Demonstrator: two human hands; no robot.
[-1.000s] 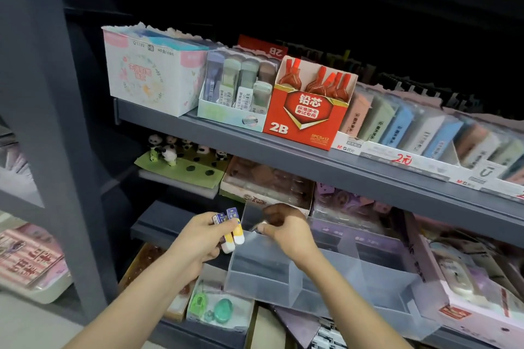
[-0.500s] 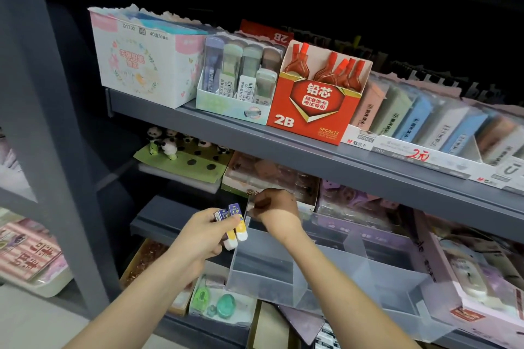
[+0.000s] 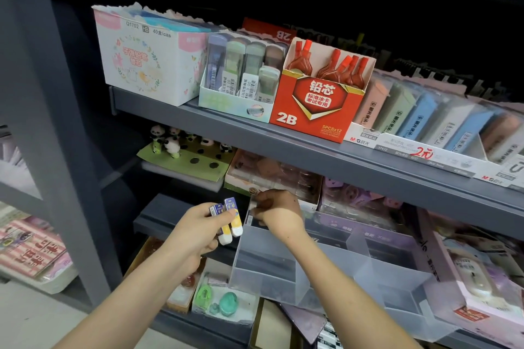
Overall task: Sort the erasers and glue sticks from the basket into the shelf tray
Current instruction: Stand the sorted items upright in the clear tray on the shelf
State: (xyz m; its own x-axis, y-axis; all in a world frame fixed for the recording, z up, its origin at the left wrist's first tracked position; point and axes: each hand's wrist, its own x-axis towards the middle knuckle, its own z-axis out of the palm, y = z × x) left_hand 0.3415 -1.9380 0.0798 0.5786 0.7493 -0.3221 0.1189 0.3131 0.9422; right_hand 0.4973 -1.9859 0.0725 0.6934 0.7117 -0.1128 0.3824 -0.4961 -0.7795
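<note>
erasers (image 3: 228, 219): two, pinched in left hand (image 3: 198, 231) | right hand (image 3: 279, 214): curled at tray (image 3: 255, 286) corner, grasp unclear

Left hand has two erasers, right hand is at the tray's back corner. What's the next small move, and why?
Probably shift the left hand rightward over the clear tray's front-left compartment and release the two erasers: they hang just outside its left wall, that compartment looks bare, and the right hand sits at the back corner.
</note>
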